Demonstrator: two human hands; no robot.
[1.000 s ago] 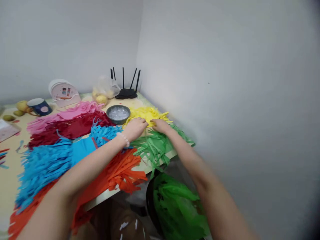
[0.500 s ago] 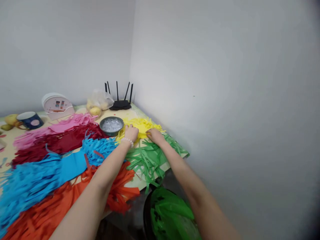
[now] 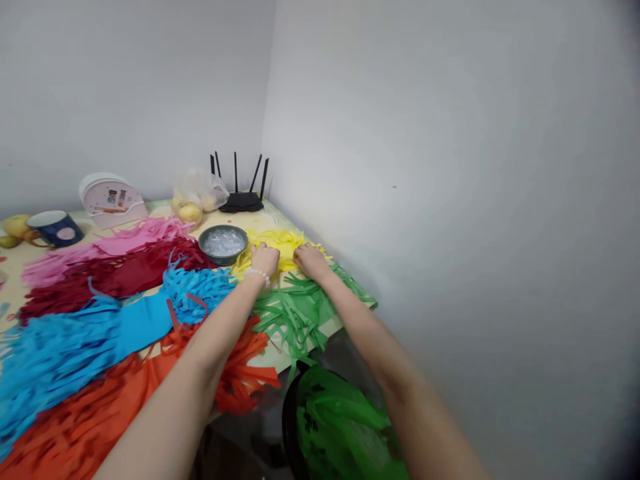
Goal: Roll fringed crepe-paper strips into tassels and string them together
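Observation:
A yellow fringed sheet [image 3: 286, 250] lies at the far right of the table, its cut strips spread at both ends. My left hand [image 3: 266, 260], with a pale beaded bracelet at its wrist, is closed on the sheet's near left part. On the right side, my right hand [image 3: 311, 260] pinches the same sheet, its fingertips partly hidden. Just below both hands is a green fringed sheet [image 3: 295, 310], hanging partly over the table edge. Left of my left hand stands a grey bowl [image 3: 223, 260] holding whitish, clear pieces.
Blue [image 3: 145, 323], orange [image 3: 95, 433], dark red [image 3: 125, 275] and pink [image 3: 120, 245] fringed sheets cover the left. Behind stand a mug [image 3: 56, 230], a white holder [image 3: 114, 203], bagged fruit [image 3: 190, 212] and a router [image 3: 242, 202]. Below is a green-lined bin [image 3: 345, 427]; a wall borders the right.
My right hand has shifted slightly and turned over the yellow sheet, fingers more tucked in. My left hand stays on it. The view has tilted a little.

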